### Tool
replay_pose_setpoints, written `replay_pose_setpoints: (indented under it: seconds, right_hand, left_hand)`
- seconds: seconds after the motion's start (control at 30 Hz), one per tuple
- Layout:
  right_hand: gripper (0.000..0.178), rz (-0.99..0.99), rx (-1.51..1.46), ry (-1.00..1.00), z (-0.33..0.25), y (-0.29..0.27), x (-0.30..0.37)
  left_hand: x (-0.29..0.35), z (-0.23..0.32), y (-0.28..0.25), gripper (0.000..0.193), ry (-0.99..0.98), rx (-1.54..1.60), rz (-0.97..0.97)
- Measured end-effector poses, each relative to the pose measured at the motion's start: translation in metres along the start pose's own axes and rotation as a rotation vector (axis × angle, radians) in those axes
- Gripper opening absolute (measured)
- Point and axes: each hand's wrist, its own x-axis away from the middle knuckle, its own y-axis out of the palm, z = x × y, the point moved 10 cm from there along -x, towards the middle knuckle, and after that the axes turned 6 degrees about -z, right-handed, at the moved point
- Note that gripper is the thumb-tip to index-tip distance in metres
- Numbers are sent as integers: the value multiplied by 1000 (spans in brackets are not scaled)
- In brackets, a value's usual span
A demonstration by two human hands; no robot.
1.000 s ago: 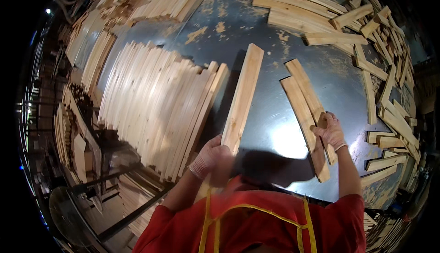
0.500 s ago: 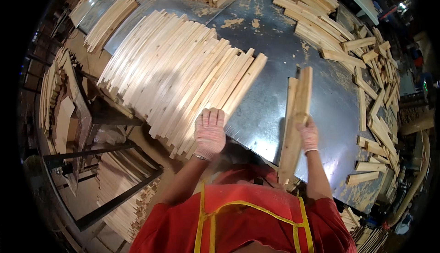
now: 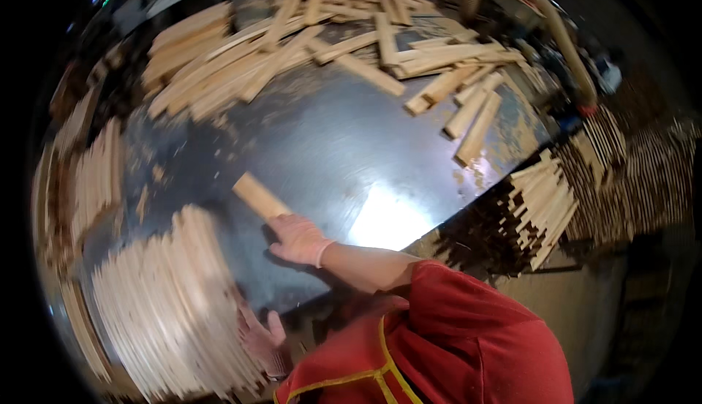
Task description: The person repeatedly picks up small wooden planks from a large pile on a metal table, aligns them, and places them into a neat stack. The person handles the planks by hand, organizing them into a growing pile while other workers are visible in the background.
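My gloved right hand (image 3: 300, 239) reaches over the dark metal table with its fingers on the near end of a short wooden board (image 3: 260, 196). The far end of that board points away to the left, and how the fingers wrap its underside is hidden. Lower down, my gloved left hand (image 3: 262, 342) is spread, thumb apart, along the right side of a tight row of pale wooden slats (image 3: 157, 305). Its fingertips blur against the outermost slat.
Across the far side of the table (image 3: 314, 141) lies a loose heap of boards (image 3: 344, 9), beside a neater stack (image 3: 189, 42). More slats (image 3: 545, 203) are piled below the right edge. A hose (image 3: 563, 38) curves at the back right, and sawdust dots the metal.
The view has swung to the right, bringing the loose heap ahead. My right hand has gone from holding boards upright to extending one low over the table. My left hand remains by the slats.
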Motion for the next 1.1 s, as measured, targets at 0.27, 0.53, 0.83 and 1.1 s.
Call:
replay_pose_setpoints:
  seconds: [0.27, 0.53, 0.83, 1.1]
  right_hand:
    - [54, 861, 122, 900, 384, -300, 173]
    - [82, 884, -49, 1131, 543, -388, 205]
    - [107, 526, -355, 477, 361, -230, 238]
    - [77, 935, -101, 1151, 547, -345, 286]
  left_hand:
    - [-82, 150, 126, 116, -140, -94, -255]
    - [-141, 266, 173, 91, 135, 1, -94]
    - [-162, 374, 230, 72, 131, 748, -605]
    - [-78, 493, 234, 110, 703, -301, -307]
